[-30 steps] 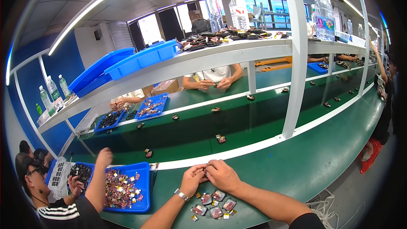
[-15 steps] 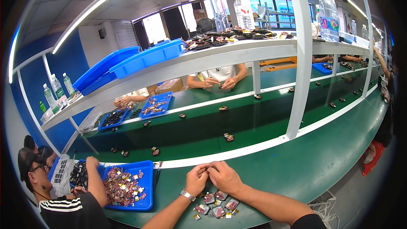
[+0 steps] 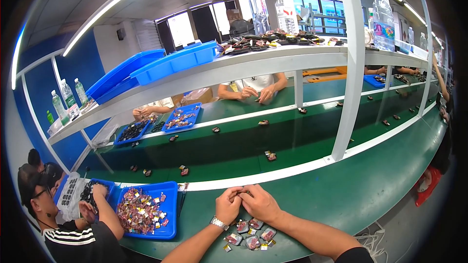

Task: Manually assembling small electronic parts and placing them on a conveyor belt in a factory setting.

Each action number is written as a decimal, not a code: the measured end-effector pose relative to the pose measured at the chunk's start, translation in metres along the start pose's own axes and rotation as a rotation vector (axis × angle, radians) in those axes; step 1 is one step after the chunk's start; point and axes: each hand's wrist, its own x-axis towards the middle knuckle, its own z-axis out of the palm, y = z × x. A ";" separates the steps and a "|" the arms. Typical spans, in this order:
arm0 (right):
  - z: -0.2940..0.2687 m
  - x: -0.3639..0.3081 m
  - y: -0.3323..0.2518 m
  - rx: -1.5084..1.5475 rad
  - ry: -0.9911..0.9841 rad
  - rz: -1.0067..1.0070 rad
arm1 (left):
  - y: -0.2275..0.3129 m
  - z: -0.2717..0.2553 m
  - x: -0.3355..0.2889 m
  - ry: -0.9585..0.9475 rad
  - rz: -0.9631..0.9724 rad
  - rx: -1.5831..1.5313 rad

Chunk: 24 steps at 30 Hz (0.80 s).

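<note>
My left hand (image 3: 228, 205), with a metal watch (image 3: 219, 223) on its wrist, meets my right hand (image 3: 259, 204) over the green bench. Fingers of both are closed together around something small and dark, mostly hidden by them. Just below my hands, near the bench edge, lies a cluster of small grey casings (image 3: 252, 242) with reddish circuit boards and silver-yellow battery cells in them. To the left stands a blue tray (image 3: 174, 210) heaped with small reddish boards and cells (image 3: 140, 209).
A co-worker (image 3: 78, 241) at the left reaches into a tray of black parts (image 3: 90, 193). Beyond a white rail (image 3: 253, 176), a green conveyor belt (image 3: 229, 158) carries scattered small units (image 3: 270, 156). A white post (image 3: 348, 83) holds a shelf with blue trays (image 3: 175, 62) and bottles.
The view has shifted slightly, and units on the belt appear a little farther right. The co-worker's hand has moved down into the black parts. My hands keep nearly the same pose.
</note>
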 end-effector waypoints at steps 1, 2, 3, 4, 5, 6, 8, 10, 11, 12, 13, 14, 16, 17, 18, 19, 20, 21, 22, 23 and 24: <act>-0.001 0.000 -0.001 0.003 -0.002 0.000 | 0.000 0.000 0.000 0.002 -0.002 0.001; -0.002 0.001 -0.002 -0.018 0.003 0.023 | 0.000 0.000 -0.001 -0.022 -0.028 -0.123; -0.004 0.001 -0.001 -0.042 0.008 0.046 | 0.003 0.001 0.000 -0.048 -0.052 -0.249; -0.005 0.001 0.000 -0.044 0.007 0.046 | 0.006 0.001 0.000 -0.048 -0.052 -0.250; -0.005 0.000 0.002 -0.046 0.014 0.054 | 0.010 0.002 -0.001 -0.070 -0.086 -0.309; -0.004 -0.001 0.004 -0.048 0.020 0.062 | 0.012 0.002 -0.001 -0.091 -0.121 -0.369; -0.003 -0.001 0.007 -0.047 0.023 0.052 | 0.009 0.002 -0.001 -0.101 -0.130 -0.355; -0.002 -0.002 0.008 -0.040 0.029 0.042 | 0.008 0.000 -0.001 -0.110 -0.138 -0.335; -0.001 -0.003 0.009 -0.034 0.027 0.051 | 0.009 0.000 -0.001 -0.105 -0.152 -0.341; -0.001 -0.003 0.009 -0.027 0.025 0.060 | 0.009 -0.001 0.000 -0.101 -0.165 -0.346; -0.001 -0.003 0.008 -0.028 0.027 0.060 | 0.010 0.000 0.000 -0.102 -0.164 -0.345; 0.000 -0.004 0.007 -0.028 0.028 0.084 | 0.010 0.000 0.000 -0.093 -0.170 -0.380; 0.000 -0.005 0.007 -0.029 0.031 0.107 | 0.010 0.002 0.000 -0.085 -0.174 -0.414; 0.001 -0.005 0.008 0.008 0.035 0.111 | 0.009 0.003 0.000 -0.075 -0.163 -0.429; 0.002 -0.005 0.009 0.047 0.041 0.116 | 0.009 0.003 0.000 -0.065 -0.155 -0.442; 0.003 -0.006 0.010 0.049 0.042 0.117 | 0.009 0.003 0.000 -0.066 -0.155 -0.440; 0.004 -0.006 0.012 0.127 0.069 0.151 | 0.009 0.003 0.000 -0.063 -0.151 -0.443; 0.004 -0.005 0.012 0.205 0.093 0.183 | 0.008 0.003 0.000 -0.058 -0.146 -0.447; 0.003 -0.003 0.011 0.206 0.092 0.182 | 0.008 0.003 0.000 -0.057 -0.146 -0.447; 0.002 -0.001 0.009 0.319 0.085 0.327 | 0.007 0.003 0.001 -0.048 -0.159 -0.405; 0.001 0.001 0.007 0.431 0.077 0.474 | 0.006 0.003 0.001 -0.039 -0.173 -0.362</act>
